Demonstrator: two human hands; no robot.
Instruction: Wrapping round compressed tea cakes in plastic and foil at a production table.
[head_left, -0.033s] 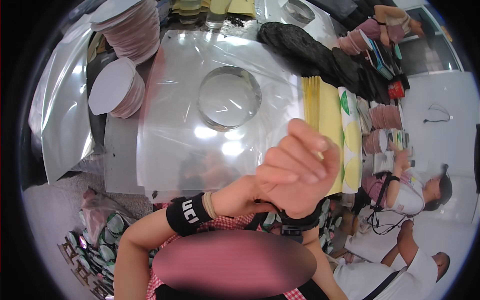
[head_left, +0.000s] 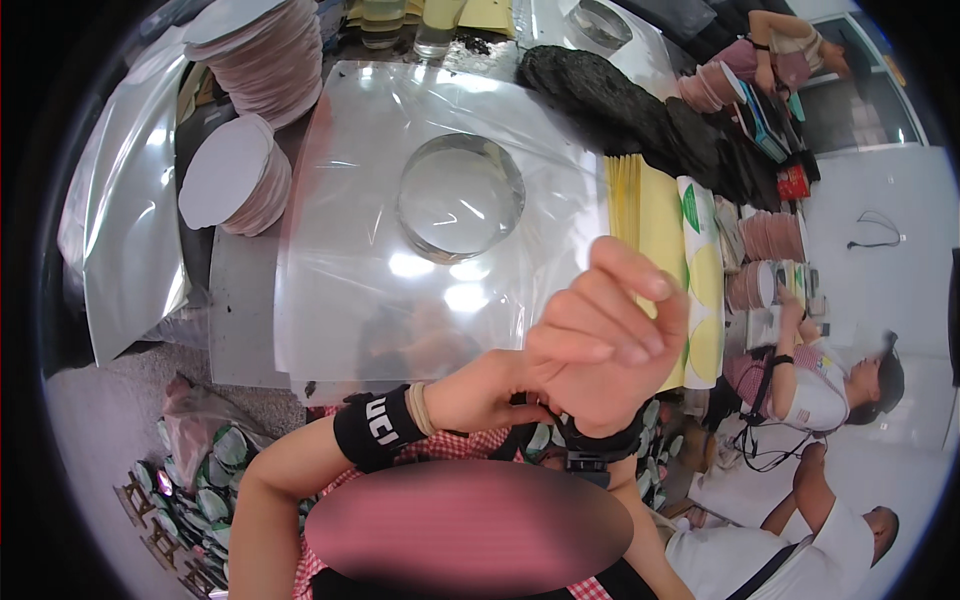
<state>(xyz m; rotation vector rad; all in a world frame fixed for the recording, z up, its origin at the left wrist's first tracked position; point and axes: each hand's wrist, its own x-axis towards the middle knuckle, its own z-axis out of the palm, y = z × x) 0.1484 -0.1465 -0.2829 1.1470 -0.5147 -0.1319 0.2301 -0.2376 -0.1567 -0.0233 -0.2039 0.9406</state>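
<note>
My right hand point(head_left: 608, 345) is raised over the near right of the work surface. Its fingers curl loosely with a gap to the thumb, and it holds nothing. Across my body, my left hand point(head_left: 482, 393) reaches to the right wrist. Its fingertips, partly hidden behind that wrist, close on the black wrist strap point(head_left: 600, 442), which has a small dark box on it. Beyond both hands lies a pile of clear plastic sheets point(head_left: 350, 300), with a thick transparent round block point(head_left: 460, 195) resting on top.
Round white-pink discs point(head_left: 228, 178) stand stacked at left. To the right are yellow paper sheets point(head_left: 657, 205) and a strip of round labels point(head_left: 703, 275). Dark, rough round sheets point(head_left: 615, 95) are piled behind. Glasses point(head_left: 437, 30) stand at the back. Co-workers point(head_left: 810, 385) are at the right.
My right hand has shifted slightly to the right, and its fingers have loosened a little. The left hand stays at the right wrist.
</note>
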